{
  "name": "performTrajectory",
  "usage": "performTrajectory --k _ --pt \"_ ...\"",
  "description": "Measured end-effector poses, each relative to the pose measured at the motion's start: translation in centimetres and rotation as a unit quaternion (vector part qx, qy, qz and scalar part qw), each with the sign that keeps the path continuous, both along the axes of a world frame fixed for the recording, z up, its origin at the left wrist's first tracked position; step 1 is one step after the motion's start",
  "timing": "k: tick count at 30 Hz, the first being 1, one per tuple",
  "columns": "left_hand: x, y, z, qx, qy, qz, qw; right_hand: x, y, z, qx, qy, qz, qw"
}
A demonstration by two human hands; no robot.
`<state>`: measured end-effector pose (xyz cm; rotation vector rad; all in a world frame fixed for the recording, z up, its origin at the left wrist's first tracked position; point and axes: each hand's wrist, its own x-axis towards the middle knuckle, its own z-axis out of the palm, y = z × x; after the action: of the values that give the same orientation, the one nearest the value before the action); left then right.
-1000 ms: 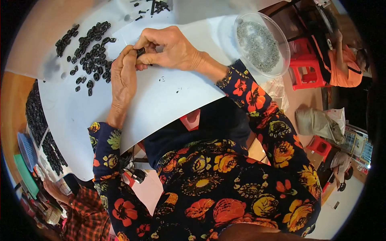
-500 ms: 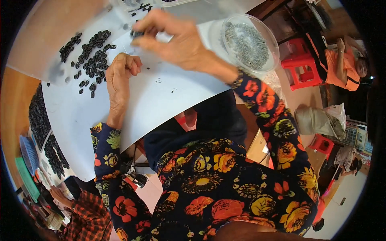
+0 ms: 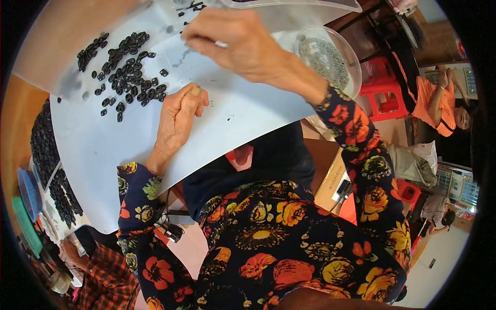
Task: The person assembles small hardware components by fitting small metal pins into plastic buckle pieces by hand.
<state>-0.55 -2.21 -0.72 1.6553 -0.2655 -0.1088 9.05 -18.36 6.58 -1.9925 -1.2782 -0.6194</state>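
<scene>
A white sheet (image 3: 243,119) lies across my lap and the work surface. A loose pile of small black ring-shaped parts (image 3: 126,77) sits on its far left part. My left hand (image 3: 178,119) rests on the sheet just right of the pile, fingers curled in, and nothing shows in it. My right hand (image 3: 232,44) is lifted above the far end of the sheet with its fingertips drawn together. Whether they pinch a part is hidden. A few more black pieces (image 3: 191,6) lie beyond it. A clear round bowl (image 3: 347,47) of small grey parts stands by my right wrist.
Trays packed with black parts (image 3: 46,150) line the left edge. A clear plastic bin (image 3: 289,5) sits at the top. Red stools (image 3: 382,88) and a person in orange (image 3: 439,98) are at the right. A person in a plaid sleeve (image 3: 103,279) is at the lower left.
My right hand left my left hand, taking a small black piece, and rose toward the far end of the sheet. My left hand stayed beside the pile.
</scene>
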Motion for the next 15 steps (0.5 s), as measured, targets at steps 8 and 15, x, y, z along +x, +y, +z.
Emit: performTrajectory --k 8,15 --pt "-0.1 -0.4 0.8 -0.008 -0.012 -0.005 1.000 3.2 1.9 -4.4 -0.229 0.000 -0.011 0.973" --pt "-0.3 -0.5 1.0 -0.002 0.013 -0.004 1.000 3.0 2.9 -3.9 -0.295 -0.054 -0.005 0.954"
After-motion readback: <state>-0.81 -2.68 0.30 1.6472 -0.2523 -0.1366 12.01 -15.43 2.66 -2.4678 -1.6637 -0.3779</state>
